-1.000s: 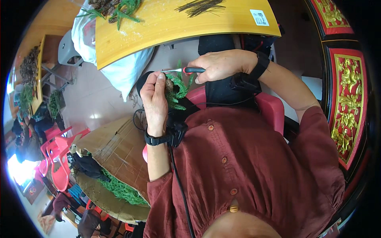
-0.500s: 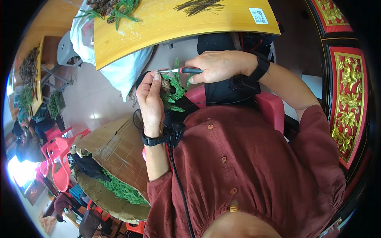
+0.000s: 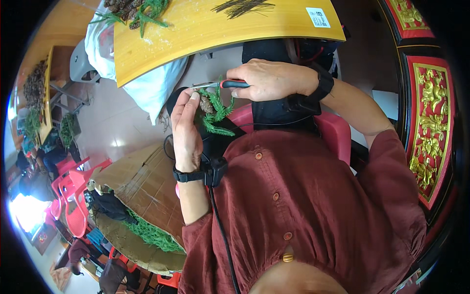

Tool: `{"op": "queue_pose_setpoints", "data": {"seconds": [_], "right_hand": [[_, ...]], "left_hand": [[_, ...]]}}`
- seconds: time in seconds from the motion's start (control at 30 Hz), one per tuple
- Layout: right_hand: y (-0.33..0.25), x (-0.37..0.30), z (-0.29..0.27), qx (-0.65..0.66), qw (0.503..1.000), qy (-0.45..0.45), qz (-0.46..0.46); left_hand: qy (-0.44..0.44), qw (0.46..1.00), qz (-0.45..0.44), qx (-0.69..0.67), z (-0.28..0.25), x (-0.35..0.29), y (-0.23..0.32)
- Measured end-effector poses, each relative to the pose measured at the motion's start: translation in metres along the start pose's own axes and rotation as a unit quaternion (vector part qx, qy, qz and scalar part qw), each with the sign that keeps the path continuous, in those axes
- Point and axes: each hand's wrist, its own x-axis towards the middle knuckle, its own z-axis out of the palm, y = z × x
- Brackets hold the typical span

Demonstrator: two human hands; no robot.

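Observation:
My left hand (image 3: 187, 128) holds a small pine cone (image 3: 206, 105) bound with green artificial sprigs (image 3: 217, 115) in front of my chest. My right hand (image 3: 274, 80) grips small pliers with red and black handles (image 3: 234, 84); their metal tip (image 3: 200, 86) meets the top of the bundle at my left thumb. Both wrists wear black bands, and a black cable runs down from the left one.
A yellow wooden table (image 3: 210, 29) lies ahead, with pine cones and green sprigs (image 3: 134, 11) at its left and thin dark wires (image 3: 243, 7) in the middle. A white bag (image 3: 152, 85) hangs below it. A cardboard box (image 3: 142, 188) with green sprigs stands at my left, red chairs (image 3: 73, 196) beyond.
Both hands have shifted slightly up and left with the bundle. The pliers stay at the top of the bundle.

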Motion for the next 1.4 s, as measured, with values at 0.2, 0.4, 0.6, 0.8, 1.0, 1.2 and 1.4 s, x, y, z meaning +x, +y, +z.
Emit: {"op": "queue_pose_setpoints", "data": {"seconds": [0.2, 0.4, 0.6, 0.8, 1.0, 1.2, 1.4], "right_hand": [[-0.009, -0.004, -0.001, -0.096, 0.995, 0.026, 0.023], [0.001, 0.000, -0.004, -0.029, 0.999, 0.024, -0.014], [0.007, 0.003, -0.003, 0.007, 0.998, -0.015, -0.067], [0.018, 0.013, 0.003, -0.033, 0.979, 0.058, -0.192], [0.014, 0.013, -0.001, -0.078, 0.973, 0.092, -0.198], [0.021, 0.011, 0.004, -0.027, 0.986, 0.083, -0.140], [0.011, 0.000, 0.009, 0.022, 0.994, 0.094, -0.046]], "left_hand": [[-0.017, 0.999, 0.046, -0.002, -0.013, 0.004, -0.007], [-0.025, 0.997, 0.070, 0.023, -0.014, 0.003, -0.002], [-0.016, 0.997, -0.007, -0.069, -0.002, -0.004, 0.008], [-0.083, 0.970, -0.114, -0.197, -0.014, -0.001, 0.009], [-0.240, 0.943, -0.102, -0.208, -0.023, 0.008, 0.006], [-0.023, 0.999, 0.045, 0.012, -0.008, 0.005, 0.007], [0.035, 0.971, 0.173, 0.159, -0.010, 0.010, 0.000]]}}
